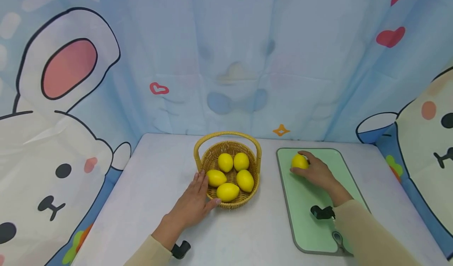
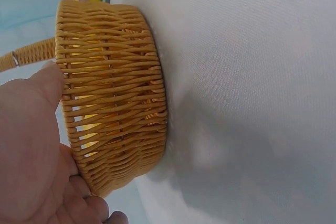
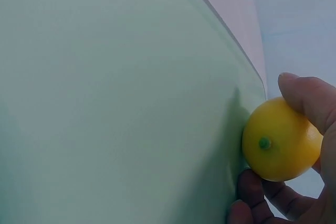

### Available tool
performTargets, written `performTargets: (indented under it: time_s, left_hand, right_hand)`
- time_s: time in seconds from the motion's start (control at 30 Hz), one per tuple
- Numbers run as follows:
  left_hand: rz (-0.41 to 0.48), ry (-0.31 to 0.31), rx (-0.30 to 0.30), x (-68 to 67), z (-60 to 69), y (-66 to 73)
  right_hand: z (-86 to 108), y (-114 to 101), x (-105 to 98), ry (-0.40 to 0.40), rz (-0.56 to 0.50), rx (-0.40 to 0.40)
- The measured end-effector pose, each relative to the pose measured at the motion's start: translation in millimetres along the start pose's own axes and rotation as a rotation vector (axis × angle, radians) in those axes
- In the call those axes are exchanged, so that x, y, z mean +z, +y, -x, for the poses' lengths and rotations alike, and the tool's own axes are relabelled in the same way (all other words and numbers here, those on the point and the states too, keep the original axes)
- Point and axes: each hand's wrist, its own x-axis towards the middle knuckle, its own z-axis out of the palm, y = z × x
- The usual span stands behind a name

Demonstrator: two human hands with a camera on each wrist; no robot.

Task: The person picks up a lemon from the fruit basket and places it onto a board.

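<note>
A woven wicker basket (image 1: pixel 231 205) with a raised handle holds several yellow lemons (image 1: pixel 228 192). My left hand (image 1: pixel 192 203) rests against the basket's near left side, its fingers fairly straight and its thumb at the front rim. The left wrist view shows that hand (image 2: pixel 31 140) against the woven wall (image 2: pixel 113 98). At the far part of a pale green cutting board (image 1: pixel 308 226), my right hand (image 1: pixel 318 173) grips one lemon (image 1: pixel 299 161) between thumb and fingers. Close up, this lemon (image 3: pixel 278 142) shows a green stem tip and sits at the board's surface (image 3: pixel 131 87).
Both things stand on a white table (image 1: pixel 262 226), the basket left of the board. Behind the table hangs a blue curtain (image 1: pixel 233 53) with cartoon prints. A dark spoon-shaped mark (image 1: pixel 337 238) shows at the board's near end.
</note>
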Motion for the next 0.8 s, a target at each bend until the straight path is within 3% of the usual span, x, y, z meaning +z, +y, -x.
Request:
performTargets:
  time_s: [0.8]
  left_hand:
    - [0.011, 0.000, 0.000, -0.2, -1.5, -1.4]
  right_hand:
    - [1.8, -0.8, -1.9, 0.021, 0.021, -0.016]
